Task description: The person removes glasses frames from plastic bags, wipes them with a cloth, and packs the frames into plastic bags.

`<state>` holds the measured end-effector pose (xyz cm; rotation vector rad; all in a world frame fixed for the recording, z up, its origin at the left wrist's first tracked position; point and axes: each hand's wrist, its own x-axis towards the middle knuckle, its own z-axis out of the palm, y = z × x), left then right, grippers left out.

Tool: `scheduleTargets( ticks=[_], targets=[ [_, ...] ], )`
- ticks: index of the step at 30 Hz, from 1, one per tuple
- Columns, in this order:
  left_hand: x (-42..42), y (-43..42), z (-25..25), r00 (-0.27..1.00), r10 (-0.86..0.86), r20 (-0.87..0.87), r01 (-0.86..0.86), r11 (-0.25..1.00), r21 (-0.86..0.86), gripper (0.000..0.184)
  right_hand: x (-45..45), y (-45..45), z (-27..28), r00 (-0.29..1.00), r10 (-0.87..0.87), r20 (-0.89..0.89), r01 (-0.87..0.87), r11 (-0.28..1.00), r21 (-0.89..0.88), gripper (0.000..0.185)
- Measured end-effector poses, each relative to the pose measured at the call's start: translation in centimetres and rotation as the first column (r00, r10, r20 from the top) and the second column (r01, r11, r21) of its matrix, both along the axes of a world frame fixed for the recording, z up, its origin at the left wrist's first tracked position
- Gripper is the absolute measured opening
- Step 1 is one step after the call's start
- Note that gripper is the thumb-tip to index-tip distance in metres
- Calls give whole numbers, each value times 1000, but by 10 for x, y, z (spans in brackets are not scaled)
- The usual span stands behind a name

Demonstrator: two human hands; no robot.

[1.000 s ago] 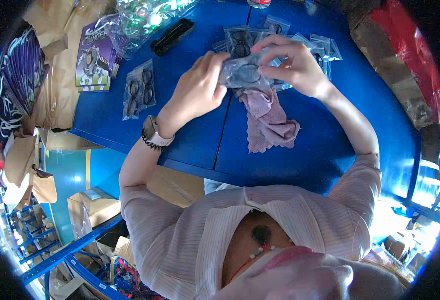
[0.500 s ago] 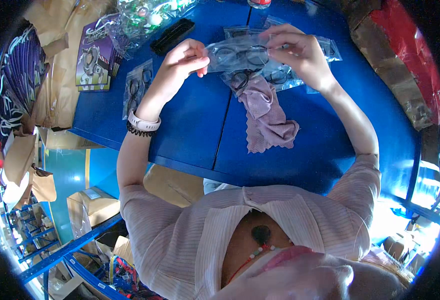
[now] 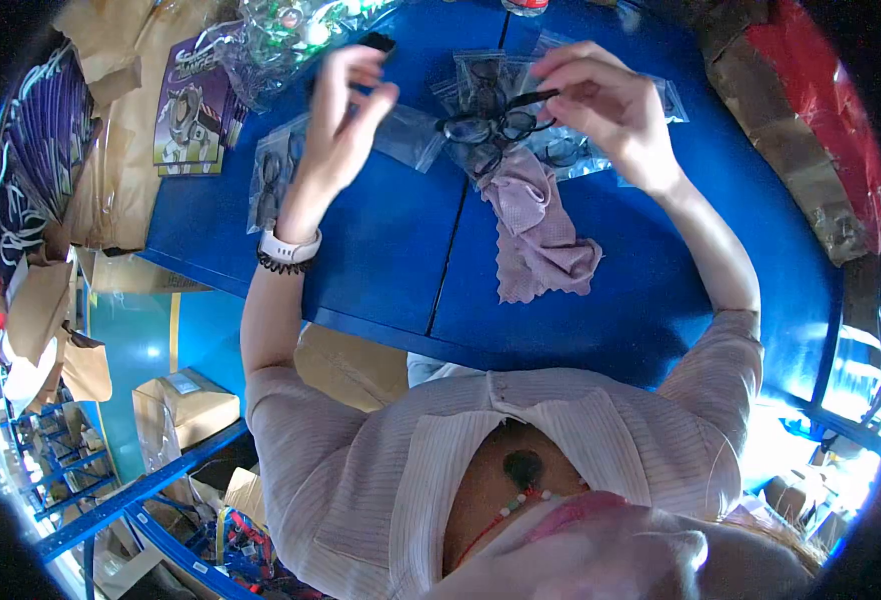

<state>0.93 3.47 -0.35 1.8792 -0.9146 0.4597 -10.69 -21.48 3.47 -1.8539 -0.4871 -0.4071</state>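
Fingers of the right hand (image 3: 611, 118) pinch the black-framed eyeglasses (image 3: 517, 125), which extend leftward from them, the long axis nearly sideways. Farther left is a clear plastic bag (image 3: 407, 136), then the left hand (image 3: 341, 125), fingers spread; whether they touch the bag, I cannot tell.

Eyeglasses (image 3: 517, 126): dark frame, smooth, plastic-looking; lenses clear, glossy.
Flat bag (image 3: 407, 139): transparent plastic film, smooth, shiny.
Filled bags (image 3: 481, 72): clear plastic film, wrinkled, glossy.
Cloth (image 3: 539, 240): soft mauve textile, matt, finely textured, zigzag-cut edge.
Table (image 3: 381, 275): blue surface, smooth, low sheen.
Booklet (image 3: 183, 125): printed paper or card, smooth.
Wrapping (image 3: 116, 200): brown paper, matt, creased.
Watch strap (image 3: 289, 250): pale, smooth, rubber-like.
Rail (image 3: 141, 497): blue, painted-metal look, glossy.
Shirt (image 3: 361, 480): pale ribbed cloth, matt.
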Motion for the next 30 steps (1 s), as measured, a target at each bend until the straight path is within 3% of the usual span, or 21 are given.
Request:
scheduleTargets(
  ticks=[1,2,4,5,7,9,13,17,22,27,30],
  targets=[
    [-8,-2,1,932,-262,-251,261,965,-39,30,-2,4,-1,1000,12,12,-12,999,-31,14],
    [-17,-5,2,738,-488,-467,483,864,-140,32,-3,7,-3,999,28,24,-26,998,-62,14],
    [-38,-18,1,612,-640,-465,595,760,-262,33,-4,13,-5,999,38,28,-36,997,-71,14],
    [-43,-22,-2,613,-637,-466,592,762,-263,33,-5,16,-6,998,42,35,-39,996,-81,13],
    [-47,-25,-9,323,-748,-581,659,618,-429,31,-6,19,-6,998,46,52,-41,994,-104,12],
    [-43,-25,-10,220,-751,-622,689,571,-447,30,-6,19,-6,997,-5,81,18,988,-150,13],
    [-40,-24,-10,200,-747,-634,625,596,-504,28,-8,20,-7,973,-153,171,195,944,-266,16],
    [-33,-25,-15,161,-797,-583,471,581,-664,23,-21,18,-2,971,-92,-221,-107,660,-744,21],
    [-37,-27,-15,77,-800,-595,437,564,-701,16,-25,12,-7,982,-93,-167,-90,545,-834,30],
    [-44,-28,-12,-16,-786,-618,369,570,-734,11,-32,28,0,992,-90,-89,-9,649,-760,20],
    [-45,-28,-16,-21,-802,-597,340,556,-759,10,-32,31,-17,995,-100,-25,38,581,-813,14]
  ],
)
